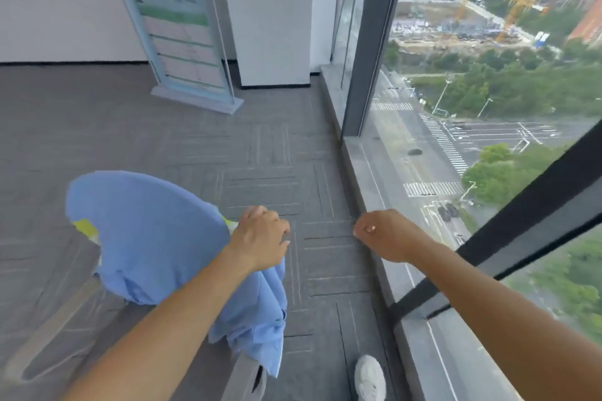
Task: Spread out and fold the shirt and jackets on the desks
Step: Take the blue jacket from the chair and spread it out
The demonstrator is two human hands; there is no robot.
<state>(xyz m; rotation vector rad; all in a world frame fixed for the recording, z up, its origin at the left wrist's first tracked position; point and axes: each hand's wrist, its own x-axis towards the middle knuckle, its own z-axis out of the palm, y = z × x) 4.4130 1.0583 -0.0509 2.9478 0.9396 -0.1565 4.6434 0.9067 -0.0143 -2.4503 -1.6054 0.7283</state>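
The left hand (pixel 260 239) grips the blue shirt (pixel 153 238), bunched up in the air above the floor. The right hand (pixel 382 234), beside the shirt, is clenched and holds nothing. No folding is done yet.

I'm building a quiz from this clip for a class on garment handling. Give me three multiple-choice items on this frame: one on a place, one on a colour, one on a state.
1. Where is the garment?
A. Flat on the windowsill
B. Held up at the person's left
C. Spread on the carpet

2. What is the garment's main colour?
A. Light blue
B. Red
C. Black

3. What is the right hand doing?
A. Gripping the garment
B. Resting flat on the glass
C. Curled shut, holding nothing visible

Answers:
1 B: the left hand grips the shirt bunched in the air.
2 A: the cloth is light blue, with a bit of yellow showing at its edges.
3 C: the right hand is a loose fist near the windowsill, apart from the cloth.
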